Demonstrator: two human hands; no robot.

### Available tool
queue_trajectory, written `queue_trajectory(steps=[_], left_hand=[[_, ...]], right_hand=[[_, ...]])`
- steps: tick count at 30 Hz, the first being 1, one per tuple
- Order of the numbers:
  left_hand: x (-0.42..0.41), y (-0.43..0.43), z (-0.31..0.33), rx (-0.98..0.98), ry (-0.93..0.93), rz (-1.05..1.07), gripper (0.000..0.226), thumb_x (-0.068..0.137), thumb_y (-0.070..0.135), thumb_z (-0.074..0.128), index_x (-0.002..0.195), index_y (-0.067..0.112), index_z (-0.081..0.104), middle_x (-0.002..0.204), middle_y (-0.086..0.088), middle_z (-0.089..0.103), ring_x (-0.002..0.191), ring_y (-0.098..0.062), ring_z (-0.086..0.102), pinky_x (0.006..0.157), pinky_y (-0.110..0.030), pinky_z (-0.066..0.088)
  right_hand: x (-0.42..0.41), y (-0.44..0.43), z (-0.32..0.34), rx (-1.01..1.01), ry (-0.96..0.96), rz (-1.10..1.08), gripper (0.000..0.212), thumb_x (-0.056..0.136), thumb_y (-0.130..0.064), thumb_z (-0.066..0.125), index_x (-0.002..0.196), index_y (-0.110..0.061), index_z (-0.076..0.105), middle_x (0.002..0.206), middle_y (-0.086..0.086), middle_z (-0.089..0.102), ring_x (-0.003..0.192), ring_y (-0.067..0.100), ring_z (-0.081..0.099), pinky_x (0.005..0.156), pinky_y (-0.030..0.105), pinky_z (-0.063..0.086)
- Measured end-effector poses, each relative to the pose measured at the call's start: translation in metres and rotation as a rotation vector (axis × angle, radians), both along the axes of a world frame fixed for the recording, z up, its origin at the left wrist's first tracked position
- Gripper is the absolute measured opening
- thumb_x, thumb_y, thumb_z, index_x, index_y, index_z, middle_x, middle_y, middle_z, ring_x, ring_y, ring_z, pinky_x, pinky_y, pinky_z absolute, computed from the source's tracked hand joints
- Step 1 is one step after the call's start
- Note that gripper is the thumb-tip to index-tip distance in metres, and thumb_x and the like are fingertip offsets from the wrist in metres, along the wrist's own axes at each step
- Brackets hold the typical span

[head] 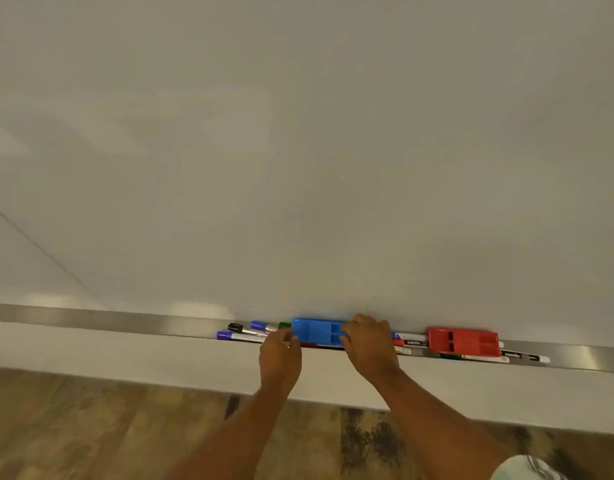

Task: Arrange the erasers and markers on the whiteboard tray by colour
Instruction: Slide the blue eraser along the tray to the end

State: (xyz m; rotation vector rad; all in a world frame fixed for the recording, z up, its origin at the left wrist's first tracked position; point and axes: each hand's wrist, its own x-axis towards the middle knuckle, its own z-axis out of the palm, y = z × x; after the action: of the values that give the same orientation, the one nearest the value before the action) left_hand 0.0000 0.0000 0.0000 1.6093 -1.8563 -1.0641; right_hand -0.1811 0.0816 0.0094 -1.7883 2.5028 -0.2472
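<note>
A: Both hands are on the blue rectangular plastic eraser (318, 332): the left hand (280, 355) pinches its left end, the right hand (369, 342) clasps its right end.

B: It sits on the long metal whiteboard tray (125, 322), over loose markers. The red plastic eraser (464, 342) lies well to the right.

A: Sliding it could nudge the 2 blue-capped markers (241, 337) off the tray's edge.
</note>
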Motion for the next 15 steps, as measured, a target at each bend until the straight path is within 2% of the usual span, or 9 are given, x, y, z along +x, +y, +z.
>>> queue_trajectory(steps=[3, 7, 9, 12, 15], left_hand=[[-0.019, -0.001, -0.002, -0.037, -0.035, 0.004, 0.025, 0.101, 0.022, 0.066, 0.123, 0.013, 0.069, 0.115, -0.002, 0.072, 0.097, -0.008, 0.062, 0.084, -0.018, 0.047], [-0.035, 0.002, -0.001, -0.017, -0.121, 0.028, 0.027, 0.099, 0.031, 0.069, 0.121, 0.017, 0.071, 0.11, 0.003, 0.073, 0.097, -0.012, 0.067, 0.091, -0.03, 0.056], [-0.041, 0.0, 0.0, -0.002, -0.152, 0.032, 0.024, 0.098, 0.034, 0.069, 0.116, 0.019, 0.072, 0.101, 0.005, 0.072, 0.093, -0.013, 0.068, 0.09, -0.035, 0.058], [-0.047, -0.003, -0.001, 0.031, -0.154, 0.025, 0.019, 0.098, 0.033, 0.069, 0.11, 0.019, 0.072, 0.088, 0.01, 0.066, 0.087, -0.015, 0.069, 0.086, -0.038, 0.06], [-0.047, -0.007, -0.003, 0.074, -0.126, 0.04, 0.025, 0.097, 0.033, 0.07, 0.118, 0.018, 0.071, 0.091, 0.008, 0.068, 0.088, -0.015, 0.069, 0.088, -0.038, 0.059]], right_hand=[[-0.008, -0.008, -0.007, 0.005, 0.001, 0.058, 0.021, 0.103, -0.037, 0.049, 0.101, -0.029, 0.068, 0.093, -0.005, 0.061, 0.086, 0.019, 0.057, 0.082, 0.04, 0.041], [-0.011, -0.009, -0.014, 0.053, 0.022, 0.081, 0.013, 0.099, -0.032, 0.056, 0.093, -0.029, 0.067, 0.086, -0.006, 0.061, 0.081, 0.019, 0.058, 0.081, 0.04, 0.042], [-0.014, -0.01, -0.016, 0.043, 0.044, 0.083, 0.01, 0.094, -0.028, 0.064, 0.085, -0.029, 0.066, 0.08, -0.006, 0.06, 0.076, 0.019, 0.058, 0.079, 0.04, 0.043], [-0.017, -0.014, -0.02, 0.017, 0.065, 0.125, 0.012, 0.086, -0.026, 0.072, 0.077, -0.029, 0.064, 0.072, -0.007, 0.056, 0.068, 0.018, 0.056, 0.075, 0.039, 0.043], [-0.015, -0.015, -0.021, -0.022, 0.071, 0.138, 0.014, 0.083, -0.023, 0.074, 0.075, -0.028, 0.064, 0.072, -0.007, 0.055, 0.067, 0.018, 0.055, 0.07, 0.037, 0.044]])
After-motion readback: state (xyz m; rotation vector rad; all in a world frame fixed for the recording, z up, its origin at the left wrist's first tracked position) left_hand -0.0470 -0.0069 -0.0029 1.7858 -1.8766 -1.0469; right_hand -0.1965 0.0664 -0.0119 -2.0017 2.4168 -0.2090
